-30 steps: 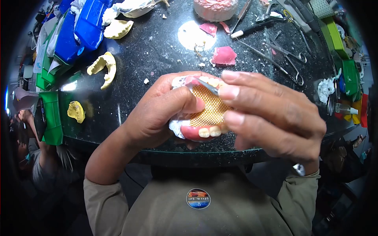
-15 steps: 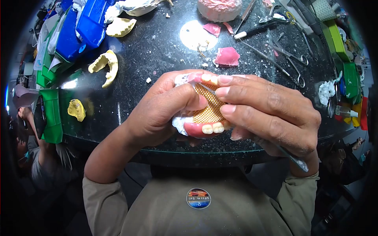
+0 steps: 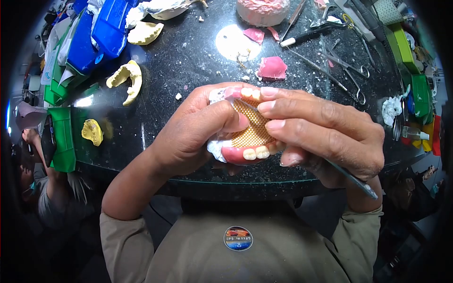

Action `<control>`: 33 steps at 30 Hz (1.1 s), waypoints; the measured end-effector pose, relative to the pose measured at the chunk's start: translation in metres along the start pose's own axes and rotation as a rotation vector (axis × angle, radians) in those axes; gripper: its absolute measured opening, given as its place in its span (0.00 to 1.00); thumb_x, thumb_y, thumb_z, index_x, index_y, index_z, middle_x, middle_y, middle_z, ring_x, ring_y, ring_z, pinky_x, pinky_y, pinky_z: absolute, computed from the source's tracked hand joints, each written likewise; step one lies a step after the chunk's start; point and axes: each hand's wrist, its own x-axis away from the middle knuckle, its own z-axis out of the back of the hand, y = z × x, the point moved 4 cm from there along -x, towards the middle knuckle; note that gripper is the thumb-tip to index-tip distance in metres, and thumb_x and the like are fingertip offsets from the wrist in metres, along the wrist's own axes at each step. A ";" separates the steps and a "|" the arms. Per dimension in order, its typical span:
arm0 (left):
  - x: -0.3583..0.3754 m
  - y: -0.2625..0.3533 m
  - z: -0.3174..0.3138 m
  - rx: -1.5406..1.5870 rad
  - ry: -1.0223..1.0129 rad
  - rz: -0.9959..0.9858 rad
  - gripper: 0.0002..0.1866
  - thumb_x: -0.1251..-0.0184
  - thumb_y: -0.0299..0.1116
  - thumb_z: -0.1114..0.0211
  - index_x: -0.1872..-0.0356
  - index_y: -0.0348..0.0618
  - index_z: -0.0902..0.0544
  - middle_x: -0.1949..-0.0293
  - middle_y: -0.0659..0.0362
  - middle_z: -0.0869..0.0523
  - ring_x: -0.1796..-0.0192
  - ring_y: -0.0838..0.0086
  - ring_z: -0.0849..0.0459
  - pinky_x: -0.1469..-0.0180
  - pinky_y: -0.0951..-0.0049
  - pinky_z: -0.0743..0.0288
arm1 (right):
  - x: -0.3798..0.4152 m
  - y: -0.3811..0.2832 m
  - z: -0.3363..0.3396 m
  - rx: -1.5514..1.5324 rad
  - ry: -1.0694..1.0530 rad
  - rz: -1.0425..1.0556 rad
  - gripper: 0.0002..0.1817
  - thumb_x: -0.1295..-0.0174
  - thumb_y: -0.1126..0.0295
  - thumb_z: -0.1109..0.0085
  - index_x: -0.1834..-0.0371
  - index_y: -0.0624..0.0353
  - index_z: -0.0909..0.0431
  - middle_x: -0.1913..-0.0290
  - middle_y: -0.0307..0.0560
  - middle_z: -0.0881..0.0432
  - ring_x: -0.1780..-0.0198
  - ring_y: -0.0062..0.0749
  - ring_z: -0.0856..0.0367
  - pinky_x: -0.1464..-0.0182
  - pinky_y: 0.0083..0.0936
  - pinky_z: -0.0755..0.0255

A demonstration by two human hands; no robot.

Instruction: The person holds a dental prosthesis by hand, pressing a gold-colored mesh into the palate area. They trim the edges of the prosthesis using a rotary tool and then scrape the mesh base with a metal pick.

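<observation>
My left hand (image 3: 193, 127) is closed around a denture (image 3: 233, 154) with pink gums, cream teeth and white plaster at its left side. Its thumb presses on the gold mesh plate (image 3: 252, 134) in the middle. In my right hand (image 3: 335, 137) is a slim metal wax carver (image 3: 351, 178), with one end sticking out below the palm. A thin blade (image 3: 245, 103) shows over the upper part of the mesh. My right fingertips rest near the front teeth and partly hide them.
Pink wax pieces (image 3: 272, 68), a pink-topped plaster block (image 3: 263, 12) and scissors (image 3: 351, 75) lie beyond my hands. To the left are yellow plaster casts (image 3: 134, 80) and blue (image 3: 111, 30) and green bins (image 3: 61, 137). Another person's arm (image 3: 54, 184) shows at far left.
My right hand has shifted slightly right and down, and the carver's lower end has swung to the lower right. More front teeth show. My left hand keeps its hold.
</observation>
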 end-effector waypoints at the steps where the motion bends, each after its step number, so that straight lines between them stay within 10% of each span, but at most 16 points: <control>1: 0.000 0.000 0.000 0.000 -0.002 0.006 0.21 0.43 0.26 0.52 0.48 0.28 0.28 0.58 0.53 0.18 0.59 0.77 0.18 0.56 0.78 0.22 | 0.001 0.001 -0.001 0.006 0.003 0.011 0.15 0.43 0.65 0.39 0.60 0.67 0.20 0.60 0.58 0.17 0.53 0.48 0.17 0.50 0.45 0.22; 33: 0.004 0.004 -0.002 0.064 -0.096 -0.012 0.21 0.42 0.28 0.53 0.48 0.27 0.28 0.58 0.52 0.18 0.59 0.76 0.17 0.56 0.77 0.22 | 0.002 0.000 0.004 -0.057 -0.018 -0.094 0.17 0.38 0.60 0.44 0.59 0.65 0.22 0.58 0.59 0.18 0.52 0.51 0.18 0.50 0.43 0.21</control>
